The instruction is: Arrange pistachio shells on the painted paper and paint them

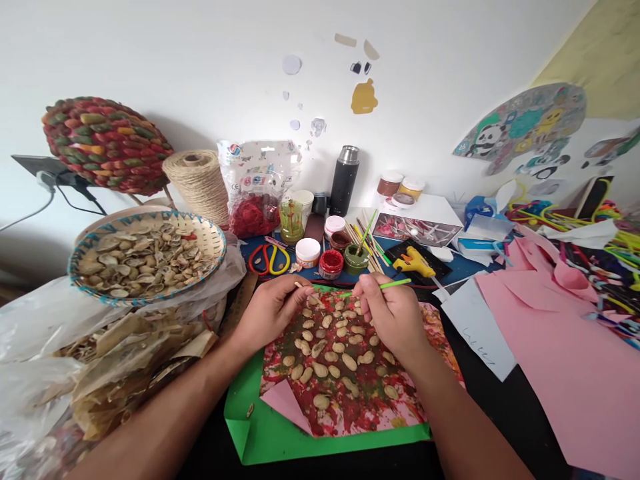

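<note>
My right hand [387, 310] is closed around a slim green paintbrush [397, 284], its tip pointing left over the sheet. The fingers of my left hand [275, 310] pinch a thin pale stick [299, 285]; most of it is hidden by the fingers. Between and below both hands, several unshelled peanuts [349, 361] lie spread over a pink sheet smeared with red and green paint [367, 417]. A green sheet [265, 440] lies under it. Just beyond my hands stand an open jar of red paint [331, 265] and an open jar of green paint [357, 260].
On the left, a basket [73, 267] holds empty shells, beside plastic bags [30, 373]. Scissors [269, 260], a twine spool [197, 187] and a black flask [345, 180] stand behind. A yellow glue gun [416, 262] and pink paper [565, 360] lie right.
</note>
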Tool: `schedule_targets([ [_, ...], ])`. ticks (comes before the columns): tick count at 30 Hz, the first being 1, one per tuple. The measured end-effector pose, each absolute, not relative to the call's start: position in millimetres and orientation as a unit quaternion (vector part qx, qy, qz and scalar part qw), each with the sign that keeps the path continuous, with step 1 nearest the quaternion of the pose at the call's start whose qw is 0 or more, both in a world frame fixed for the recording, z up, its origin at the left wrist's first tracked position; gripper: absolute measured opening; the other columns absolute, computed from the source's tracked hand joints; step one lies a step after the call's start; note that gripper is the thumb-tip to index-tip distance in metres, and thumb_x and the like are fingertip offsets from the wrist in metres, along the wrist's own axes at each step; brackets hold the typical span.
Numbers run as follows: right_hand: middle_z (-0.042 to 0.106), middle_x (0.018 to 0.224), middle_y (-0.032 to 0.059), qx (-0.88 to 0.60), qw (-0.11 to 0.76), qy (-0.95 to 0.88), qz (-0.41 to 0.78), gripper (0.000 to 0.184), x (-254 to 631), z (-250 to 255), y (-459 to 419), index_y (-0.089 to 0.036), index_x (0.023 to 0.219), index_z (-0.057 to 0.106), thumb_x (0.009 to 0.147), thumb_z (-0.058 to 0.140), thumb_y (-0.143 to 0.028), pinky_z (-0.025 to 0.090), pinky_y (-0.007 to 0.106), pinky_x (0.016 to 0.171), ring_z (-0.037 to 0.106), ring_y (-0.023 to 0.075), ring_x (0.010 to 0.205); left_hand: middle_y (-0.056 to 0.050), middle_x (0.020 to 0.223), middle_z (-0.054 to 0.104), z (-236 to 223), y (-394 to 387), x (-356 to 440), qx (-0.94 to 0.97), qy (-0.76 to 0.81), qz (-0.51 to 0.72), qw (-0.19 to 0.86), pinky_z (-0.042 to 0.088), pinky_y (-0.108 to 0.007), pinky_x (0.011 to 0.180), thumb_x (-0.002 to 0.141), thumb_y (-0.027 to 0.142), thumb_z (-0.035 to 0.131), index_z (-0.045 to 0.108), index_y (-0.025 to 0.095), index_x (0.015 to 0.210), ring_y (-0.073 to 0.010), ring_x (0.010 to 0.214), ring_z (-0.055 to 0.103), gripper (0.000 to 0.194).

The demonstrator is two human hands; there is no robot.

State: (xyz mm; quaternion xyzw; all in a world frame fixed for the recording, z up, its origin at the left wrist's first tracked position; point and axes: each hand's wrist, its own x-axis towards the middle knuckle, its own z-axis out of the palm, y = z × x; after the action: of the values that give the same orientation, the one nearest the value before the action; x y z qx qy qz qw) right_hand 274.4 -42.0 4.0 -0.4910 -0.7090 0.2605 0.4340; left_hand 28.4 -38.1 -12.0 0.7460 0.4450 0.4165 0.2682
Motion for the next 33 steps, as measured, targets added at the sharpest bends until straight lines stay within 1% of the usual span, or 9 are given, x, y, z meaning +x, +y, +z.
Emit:
schedule_targets([
  [5,0.058,0.054,-0.0019,-0.497,0.461,-0.691,0.252,0.054,275,2,-41,-0.022,0.078,0.066,0.113,0.045,-0.057,0.041,0.026,0.051,0.057,0.0147,0.046,-0.002,0.079,0.075,-12,-37,29,0.743,0.444,0.417,0.277,0.05,-0.023,0.073,0.106,0.037,0.057,0.071,0.019,0.087,-0.0155,0.072,0.068,0.03],
  [9,0.061,0.058,-0.0013,-0.489,0.435,-0.701,0.283,0.055,273,2,-42,-0.022,0.08,0.068,0.113,0.043,-0.059,0.043,0.025,0.052,0.06,0.0144,0.049,-0.003,0.082,0.076,-14,-36,28,0.742,0.447,0.415,0.277,0.051,-0.024,0.074,0.106,0.039,0.056,0.071,0.019,0.087,-0.0164,0.075,0.069,0.032],
  [11,0.061,0.056,-0.0017,-0.502,0.433,-0.694,0.28,0.056,274,2,-41,-0.022,0.08,0.068,0.112,0.043,-0.06,0.043,0.025,0.051,0.06,0.0143,0.048,-0.003,0.083,0.076,-15,-36,28,0.743,0.448,0.414,0.276,0.051,-0.024,0.074,0.106,0.039,0.056,0.071,0.019,0.087,-0.0166,0.076,0.069,0.032],
  [15,0.056,0.051,-0.0029,-0.519,0.46,-0.676,0.249,0.057,278,3,-39,-0.022,0.076,0.065,0.112,0.044,-0.06,0.043,0.026,0.051,0.056,0.0141,0.045,-0.002,0.082,0.075,-17,-36,28,0.742,0.444,0.418,0.278,0.05,-0.024,0.075,0.106,0.037,0.057,0.071,0.019,0.088,-0.0157,0.075,0.069,0.029],
  [18,0.056,0.053,-0.0025,-0.488,0.478,-0.681,0.265,0.055,276,4,-42,-0.021,0.077,0.066,0.113,0.044,-0.057,0.043,0.026,0.05,0.056,0.0139,0.045,-0.001,0.082,0.075,-16,-38,26,0.732,0.442,0.43,0.289,0.05,-0.024,0.075,0.107,0.038,0.057,0.072,0.019,0.088,-0.0153,0.075,0.068,0.03],
  [23,0.06,0.059,-0.0014,-0.46,0.492,-0.677,0.296,0.052,270,4,-46,-0.02,0.081,0.069,0.113,0.047,-0.056,0.043,0.025,0.049,0.058,0.013,0.048,0.001,0.075,0.068,-12,-38,18,0.687,0.483,0.481,0.253,0.046,-0.023,0.067,0.107,0.043,0.057,0.067,0.018,0.084,-0.0131,0.067,0.06,0.035],
  [26,0.06,0.06,-0.0014,-0.459,0.49,-0.677,0.301,0.051,270,4,-45,-0.02,0.082,0.069,0.112,0.048,-0.056,0.044,0.024,0.05,0.058,0.0128,0.049,0.001,0.073,0.066,-10,-36,18,0.715,0.478,0.454,0.232,0.045,-0.023,0.067,0.107,0.04,0.057,0.067,0.018,0.083,-0.013,0.066,0.059,0.033],
  [29,0.059,0.06,-0.0015,-0.456,0.481,-0.682,0.309,0.051,269,2,-45,-0.02,0.082,0.07,0.113,0.047,-0.055,0.044,0.023,0.049,0.058,0.0126,0.049,0.0,0.075,0.069,-12,-34,19,0.741,0.463,0.431,0.223,0.046,-0.024,0.07,0.107,0.036,0.057,0.069,0.018,0.088,-0.0137,0.068,0.063,0.029],
  [33,0.062,0.065,-0.0008,-0.449,0.454,-0.699,0.322,0.049,266,-2,-46,-0.021,0.085,0.07,0.113,0.045,-0.053,0.047,0.023,0.051,0.06,0.0132,0.052,0.0,0.077,0.07,-15,-33,19,0.751,0.458,0.424,0.216,0.047,-0.024,0.07,0.107,0.036,0.057,0.069,0.019,0.089,-0.0143,0.069,0.064,0.028],
])
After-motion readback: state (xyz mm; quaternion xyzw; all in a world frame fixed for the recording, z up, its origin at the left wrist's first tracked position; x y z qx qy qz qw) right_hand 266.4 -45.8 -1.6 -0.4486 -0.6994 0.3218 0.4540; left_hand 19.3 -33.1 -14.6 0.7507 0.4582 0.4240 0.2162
